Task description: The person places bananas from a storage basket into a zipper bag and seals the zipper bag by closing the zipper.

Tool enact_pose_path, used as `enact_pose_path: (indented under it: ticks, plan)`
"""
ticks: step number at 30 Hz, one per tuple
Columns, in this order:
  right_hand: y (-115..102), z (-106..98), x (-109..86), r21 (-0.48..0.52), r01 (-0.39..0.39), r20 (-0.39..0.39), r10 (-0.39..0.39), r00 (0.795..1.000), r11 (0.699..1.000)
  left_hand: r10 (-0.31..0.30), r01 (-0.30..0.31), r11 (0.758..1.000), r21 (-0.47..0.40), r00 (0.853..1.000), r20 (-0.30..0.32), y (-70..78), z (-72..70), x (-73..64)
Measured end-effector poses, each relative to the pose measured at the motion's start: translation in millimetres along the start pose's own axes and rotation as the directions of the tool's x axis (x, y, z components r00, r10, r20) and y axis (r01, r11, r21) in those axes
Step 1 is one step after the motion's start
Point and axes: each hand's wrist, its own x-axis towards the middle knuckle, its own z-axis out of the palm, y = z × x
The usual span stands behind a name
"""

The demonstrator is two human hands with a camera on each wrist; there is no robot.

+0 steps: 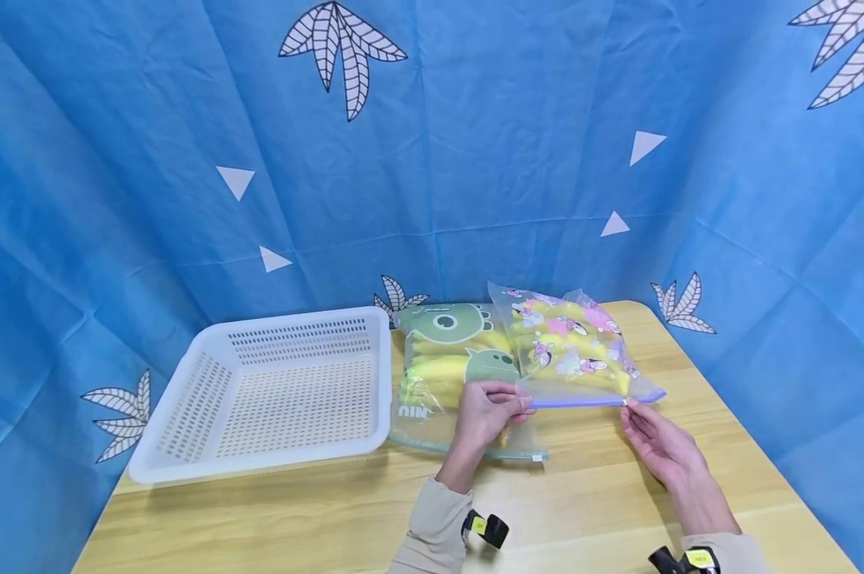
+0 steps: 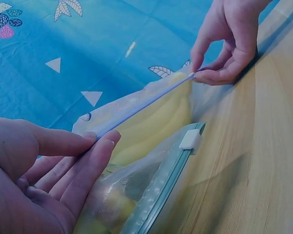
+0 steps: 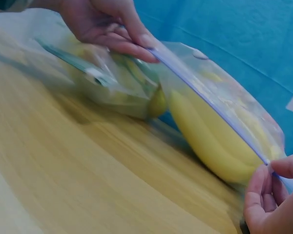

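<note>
A clear zip bag [image 1: 571, 343] printed with pink and purple cartoon figures has yellow bananas [image 3: 205, 131] inside. Its purple zip edge faces the person and is stretched between both hands. My left hand [image 1: 485, 410] pinches the left end of that edge between thumb and fingers. Near the right end, my right hand [image 1: 665, 446] pinches the small white slider. To the left, partly under the left hand, lies a second zip bag [image 1: 446, 371] with green cartoon prints. It also holds bananas, and its green zip edge carries a white slider [image 2: 190, 140].
A white perforated plastic basket [image 1: 260, 466] stands on the left of the wooden table [image 1: 274, 518]; nothing shows inside it. Blue patterned cloth [image 1: 475, 159] hangs behind the table and along both sides.
</note>
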Motion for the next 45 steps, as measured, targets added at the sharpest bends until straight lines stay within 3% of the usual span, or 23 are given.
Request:
enact_pose_path:
  ticks: [12,22,29,34,38,42,45]
  plan:
    - [-33,-20,9.2,-0.002,0.013,0.023,-0.013,1.0,1.0,-0.015,0.014,0.999,-0.029,1.0,-0.017,-3.1,1.1,5.4]
    - [-44,-17,23.9,-0.06,0.013,0.015,-0.012,1.0,0.998,-0.002,0.0,1.0,-0.029,0.998,-0.059,-3.8,-10.9,3.0]
    - [-49,-10,30.4,-0.069,0.03,0.044,-0.027,0.999,0.997,0.011,-0.011,1.0,-0.009,0.998,-0.057,5.1,-12.8,5.2]
    - [-47,-12,25.4,-0.19,0.086,0.008,-0.087,0.996,0.978,-0.005,0.003,0.991,0.137,1.0,0.009,8.9,-14.7,-1.3]
    - [-50,-17,24.1,-0.227,0.158,-0.003,-0.162,0.987,0.961,-0.018,-0.005,0.973,0.229,0.995,0.096,13.4,-19.6,-7.3]
    - [-59,-24,23.0,-0.262,0.216,0.002,-0.223,0.975,0.941,0.015,-0.063,0.963,0.261,0.983,0.181,17.4,-30.9,-13.7]
    - [-62,-29,19.5,-0.309,0.252,-0.028,-0.273,0.962,0.917,0.074,-0.135,0.95,0.28,0.973,0.216,21.6,-44.0,-19.5]
